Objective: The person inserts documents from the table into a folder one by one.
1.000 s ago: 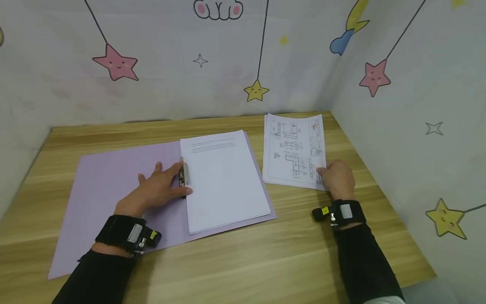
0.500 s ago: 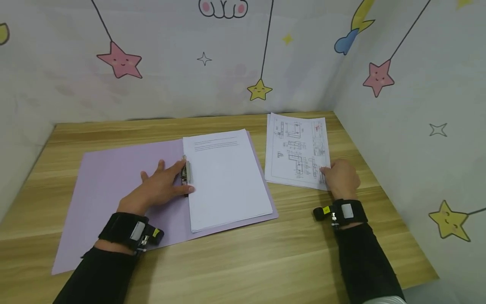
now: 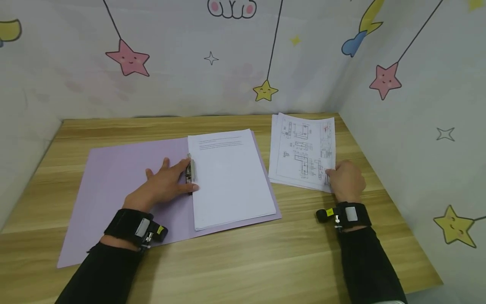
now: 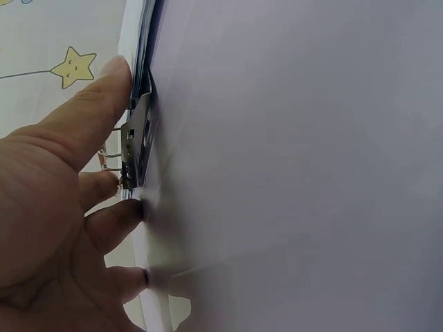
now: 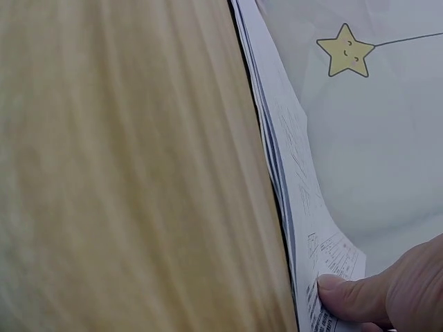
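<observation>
An open purple folder (image 3: 114,181) lies on the table, with a stack of white paper (image 3: 231,181) on its right half. A metal clip (image 3: 190,171) stands along the stack's left edge. My left hand (image 3: 161,185) rests there with spread fingers, the index finger at the clip's upper end and the thumb (image 4: 114,79) on the paper's edge below it. To the right is a small pile of printed sheets, the top one a technical drawing (image 3: 301,152). My right hand (image 3: 347,181) pinches its lower right corner, thumb (image 5: 346,294) on top; the other fingers are mostly hidden.
The wooden table (image 3: 247,261) meets a white back wall (image 3: 171,93) printed with stars and a right wall (image 3: 429,169) that slants forward. Black bands with small cameras sit on both wrists.
The top drawing has slid slightly right over the sheets under it, with the right hand. The left hand stays at the clip. The whole view has shifted a little.
</observation>
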